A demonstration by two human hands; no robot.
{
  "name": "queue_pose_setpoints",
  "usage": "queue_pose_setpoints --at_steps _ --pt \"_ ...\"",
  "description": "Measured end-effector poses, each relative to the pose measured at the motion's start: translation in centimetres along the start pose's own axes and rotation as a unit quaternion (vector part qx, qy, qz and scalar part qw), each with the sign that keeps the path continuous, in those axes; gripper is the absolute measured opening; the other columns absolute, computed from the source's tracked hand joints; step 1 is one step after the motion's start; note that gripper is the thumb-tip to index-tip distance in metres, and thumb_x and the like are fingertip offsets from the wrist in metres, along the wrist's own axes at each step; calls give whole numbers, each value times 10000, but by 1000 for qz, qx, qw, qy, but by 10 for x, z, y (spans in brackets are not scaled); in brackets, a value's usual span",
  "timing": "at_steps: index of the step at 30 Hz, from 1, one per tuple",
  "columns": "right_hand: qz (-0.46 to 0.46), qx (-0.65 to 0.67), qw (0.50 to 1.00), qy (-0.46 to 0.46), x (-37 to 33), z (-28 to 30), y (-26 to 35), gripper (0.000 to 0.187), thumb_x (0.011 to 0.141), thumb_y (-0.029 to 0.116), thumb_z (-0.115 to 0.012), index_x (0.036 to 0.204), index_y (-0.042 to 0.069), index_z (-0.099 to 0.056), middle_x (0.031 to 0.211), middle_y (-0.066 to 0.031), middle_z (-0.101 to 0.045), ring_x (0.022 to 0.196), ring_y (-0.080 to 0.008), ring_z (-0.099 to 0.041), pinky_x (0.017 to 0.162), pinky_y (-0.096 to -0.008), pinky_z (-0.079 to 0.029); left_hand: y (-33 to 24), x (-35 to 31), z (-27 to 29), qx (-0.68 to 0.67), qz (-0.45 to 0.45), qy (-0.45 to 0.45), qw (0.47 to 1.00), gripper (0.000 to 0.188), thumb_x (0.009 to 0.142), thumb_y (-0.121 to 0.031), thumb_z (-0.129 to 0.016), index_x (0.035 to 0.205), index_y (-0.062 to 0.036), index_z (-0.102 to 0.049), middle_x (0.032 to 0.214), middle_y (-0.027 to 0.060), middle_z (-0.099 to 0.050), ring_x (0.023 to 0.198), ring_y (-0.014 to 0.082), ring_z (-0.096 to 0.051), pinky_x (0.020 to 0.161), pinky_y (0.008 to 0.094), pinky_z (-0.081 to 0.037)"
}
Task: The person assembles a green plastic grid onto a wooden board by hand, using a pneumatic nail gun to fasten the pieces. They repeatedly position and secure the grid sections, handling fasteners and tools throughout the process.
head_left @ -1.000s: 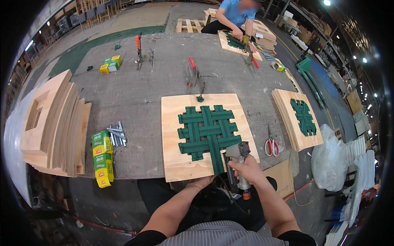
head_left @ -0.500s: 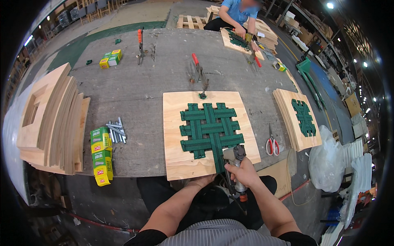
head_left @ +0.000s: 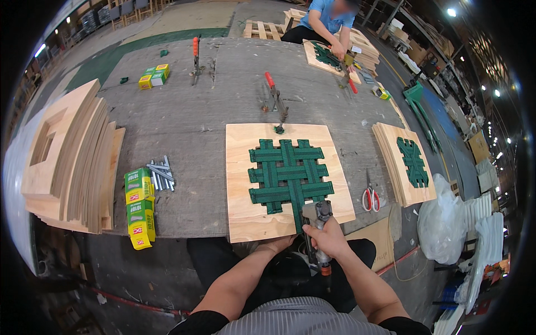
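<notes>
Head view, looking down: the right hand (head_left: 330, 239) was wrapped tight around the grip of a grey pneumatic staple gun (head_left: 316, 229), its nose set on the near end of the woven green strap lattice (head_left: 287, 174). The left hand (head_left: 277, 244) sat at the near edge of the square pale plywood panel (head_left: 287, 180), which lay flat on the grey worktable (head_left: 184, 134); whether its fingers pinched the edge or merely rested there could not be told. The risk, as it looked: those fingers were just beside the gun's nose, so a skidding muzzle could catch them, and a tilted gun could drive a staple askew or miss the strap. Further right lay red-handled scissors (head_left: 369, 197) and a stack of finished panels (head_left: 405, 164). Left, green-and-yellow staple boxes (head_left: 138, 207) beside loose staple strips (head_left: 160, 174). Beyond, a red-handled clamp (head_left: 273, 95), and another person (head_left: 324, 25) working.
</notes>
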State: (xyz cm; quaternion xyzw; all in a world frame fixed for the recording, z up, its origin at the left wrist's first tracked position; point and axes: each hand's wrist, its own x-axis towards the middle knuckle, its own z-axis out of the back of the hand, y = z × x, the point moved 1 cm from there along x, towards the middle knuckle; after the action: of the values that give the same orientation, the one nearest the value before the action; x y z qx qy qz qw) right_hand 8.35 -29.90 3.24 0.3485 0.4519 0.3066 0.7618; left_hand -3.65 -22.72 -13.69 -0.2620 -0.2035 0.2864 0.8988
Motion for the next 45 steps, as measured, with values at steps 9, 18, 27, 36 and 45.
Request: queue_pose_setpoints --at_steps 9,18,27,36,45 --pt "7 3 1000 14 -1 -13 -12 223 942 151 -704 1070 -5 -608 668 -39 -613 496 -118 -570 459 -309 -457 4 -1 -11 -9 33 65 997 414 952 -482 -550 1141 -136 -679 1135 155 -702 1098 405 -649 949 545 -489" --pt "48 25 995 -85 -19 24 -21 656 900 272 -768 1400 3 -440 816 -95 -674 579 -159 -655 508 -324 -535 -30 4 -19 -219 208 169 938 502 1038 -330 -577 1475 -89 -518 1535 199 -496 1464 361 -399 1192 462 -326" --pt "126 23 981 -143 -1 18 -45 769 798 207 -771 1419 -30 -384 1127 -310 -672 1100 -462 -662 945 -486 -532 -36 -24 3 -350 362 174 846 508 1088 -400 -513 1309 49 -601 1227 152 -637 1000 242 -636 763 397 -566" --pt "127 83 980 -130 10 14 -61 759 805 123 -720 1443 3 -327 1065 -294 -671 1061 -437 -668 893 -484 -537 -74 -35 86 -529 318 216 756 449 1097 -328 -503 1340 48 -535 1286 163 -597 1160 270 -583 1024 463 -479" --pt "120 184 975 -42 -22 23 -28 666 794 163 -752 1374 47 -448 1050 -251 -684 1037 -368 -683 884 -460 -540 -81 32 137 -640 247 150 712 435 1067 -316 -556 1377 -10 -543 1313 144 -626 1148 297 -613 932 483 -499"
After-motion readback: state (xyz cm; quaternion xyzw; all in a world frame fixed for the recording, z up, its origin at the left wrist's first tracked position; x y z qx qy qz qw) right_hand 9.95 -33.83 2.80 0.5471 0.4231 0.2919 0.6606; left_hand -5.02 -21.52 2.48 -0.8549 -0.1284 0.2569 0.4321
